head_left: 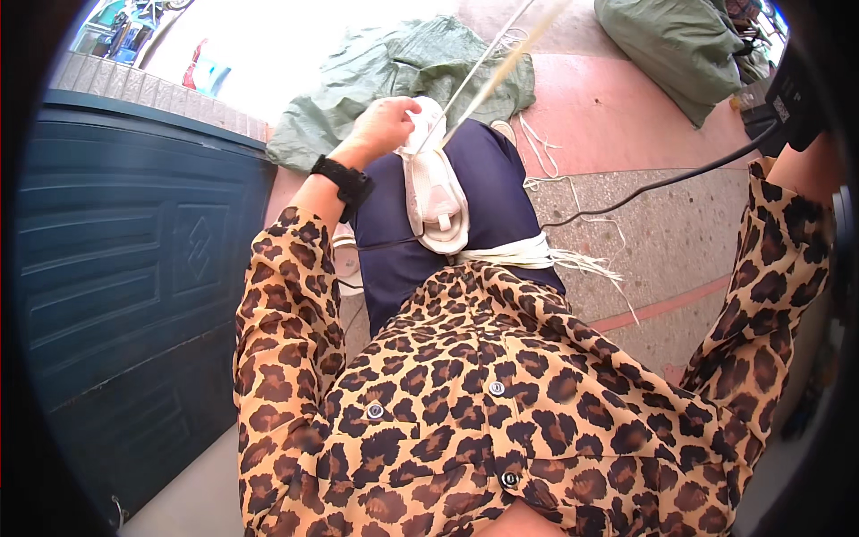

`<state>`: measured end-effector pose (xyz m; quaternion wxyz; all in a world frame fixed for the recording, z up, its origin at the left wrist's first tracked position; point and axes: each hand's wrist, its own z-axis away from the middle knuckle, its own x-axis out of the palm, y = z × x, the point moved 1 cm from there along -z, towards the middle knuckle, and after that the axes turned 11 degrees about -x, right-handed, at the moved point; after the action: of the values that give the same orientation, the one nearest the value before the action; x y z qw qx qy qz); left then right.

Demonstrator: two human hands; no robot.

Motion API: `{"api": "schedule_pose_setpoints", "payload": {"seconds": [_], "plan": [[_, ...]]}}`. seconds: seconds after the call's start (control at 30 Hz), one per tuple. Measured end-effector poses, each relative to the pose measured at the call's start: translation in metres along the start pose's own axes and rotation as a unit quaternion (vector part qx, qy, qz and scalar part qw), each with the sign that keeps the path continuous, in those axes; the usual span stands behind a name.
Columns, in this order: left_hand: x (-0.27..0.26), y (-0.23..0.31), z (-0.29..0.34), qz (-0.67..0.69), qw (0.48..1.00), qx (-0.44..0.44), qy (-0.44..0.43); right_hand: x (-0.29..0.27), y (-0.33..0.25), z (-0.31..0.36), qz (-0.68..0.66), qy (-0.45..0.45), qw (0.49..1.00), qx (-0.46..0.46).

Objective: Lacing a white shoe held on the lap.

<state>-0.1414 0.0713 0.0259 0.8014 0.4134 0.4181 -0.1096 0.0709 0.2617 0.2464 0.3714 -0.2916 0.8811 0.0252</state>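
A pale pink and white shoe [436, 201] rests on my lap, its heel end toward me. My left hand [386, 125], with a black band on its wrist, is closed on the far end of the shoe. A white shoelace [479, 73] runs taut from there up and out at the top; a second strand beside it is blurred. My right forearm [805, 172] reaches out at the far right; its hand is hidden beyond the dark rim. A bundle of loose cream laces [510, 254] lies across my thigh, ends hanging to the right.
A dark blue panelled door [152, 242] stands at the left. Green sheeting [358, 76] lies on the floor ahead, and a full green sack [667, 54] sits at the far right. A black cable [644, 190] crosses toward my lap. Loose laces [541, 148] lie on the floor.
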Motion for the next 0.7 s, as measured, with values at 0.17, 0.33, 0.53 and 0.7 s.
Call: {"api": "schedule_pose_setpoints", "payload": {"seconds": [0.17, 0.33, 0.53, 0.7], "plan": [[0.039, 0.008, -0.019, -0.208, 0.963, 0.163, 0.049, -0.025, 0.005, 0.000, -0.022, -0.004, 1.000, 0.021], [0.048, 0.020, -0.036, -0.270, 0.956, 0.109, 0.024, -0.051, 0.012, 0.002, -0.045, -0.003, 0.998, 0.048], [0.032, 0.034, -0.038, -0.269, 0.961, 0.030, -0.064, -0.068, 0.021, 0.001, -0.089, 0.008, 0.994, 0.062], [-0.003, 0.022, -0.024, 0.052, 0.996, -0.019, -0.064, -0.067, 0.030, 0.001, -0.137, 0.014, 0.988, 0.071]]}}
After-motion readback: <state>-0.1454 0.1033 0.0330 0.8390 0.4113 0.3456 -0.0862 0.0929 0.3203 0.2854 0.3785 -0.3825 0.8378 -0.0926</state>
